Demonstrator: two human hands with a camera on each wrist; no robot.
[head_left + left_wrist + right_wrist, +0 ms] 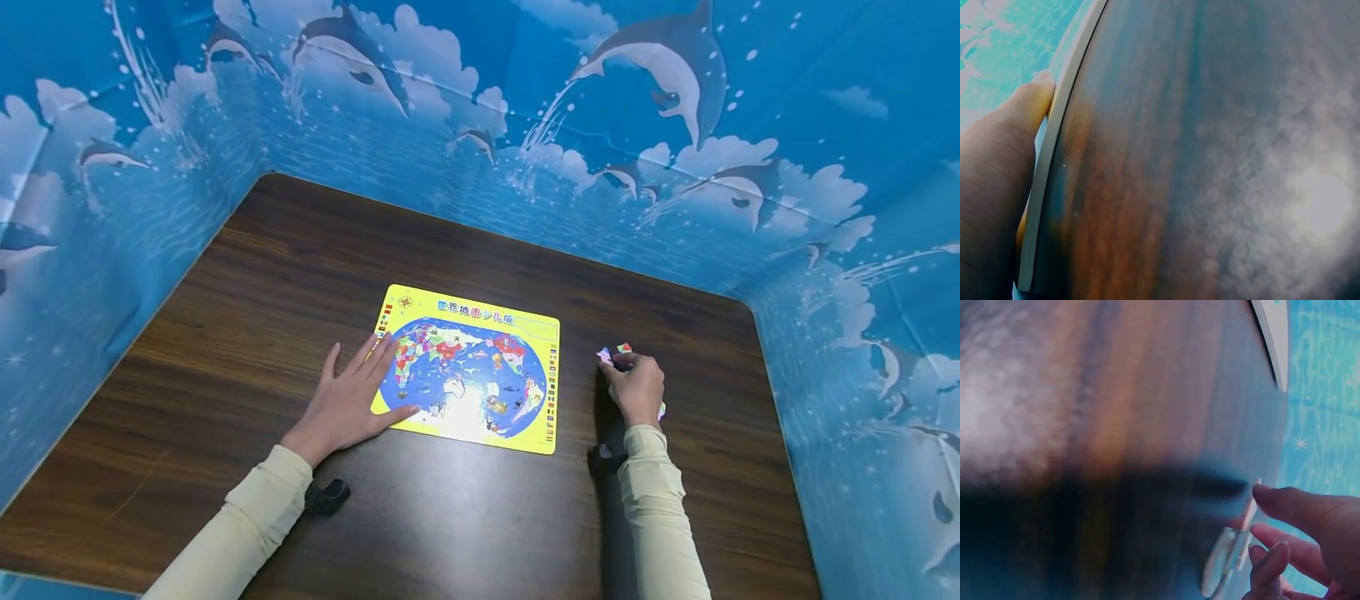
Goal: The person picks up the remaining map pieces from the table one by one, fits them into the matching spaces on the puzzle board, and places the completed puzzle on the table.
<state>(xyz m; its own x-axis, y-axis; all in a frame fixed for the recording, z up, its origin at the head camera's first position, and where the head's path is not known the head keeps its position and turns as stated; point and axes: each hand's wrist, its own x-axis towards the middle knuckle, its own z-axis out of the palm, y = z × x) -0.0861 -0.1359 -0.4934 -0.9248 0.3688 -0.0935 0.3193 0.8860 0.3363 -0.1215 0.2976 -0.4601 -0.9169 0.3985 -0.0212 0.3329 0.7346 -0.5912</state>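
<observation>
A yellow world-map puzzle board (465,442) lies flat on the table. My left hand (348,408) rests on its left edge with fingers spread, and the left wrist view shows the thumb (1007,137) against the board's edge (1050,156). To the right of the board, my right hand (637,390) pinches a small pinkish-purple puzzle piece (603,356) between thumb and fingers. Just beyond that hand is a red and green piece (624,347). Another piece (662,411) peeks out beside the hand, mostly hidden. In the right wrist view a piece (1216,565) lies close to the curled fingers.
The dark wood table (247,333) has rounded far corners. A blue dolphin-print cloth (420,167) rises around its far and side edges. Black wrist devices (327,497) are worn under both forearms. Bright glare falls on the board's lower middle.
</observation>
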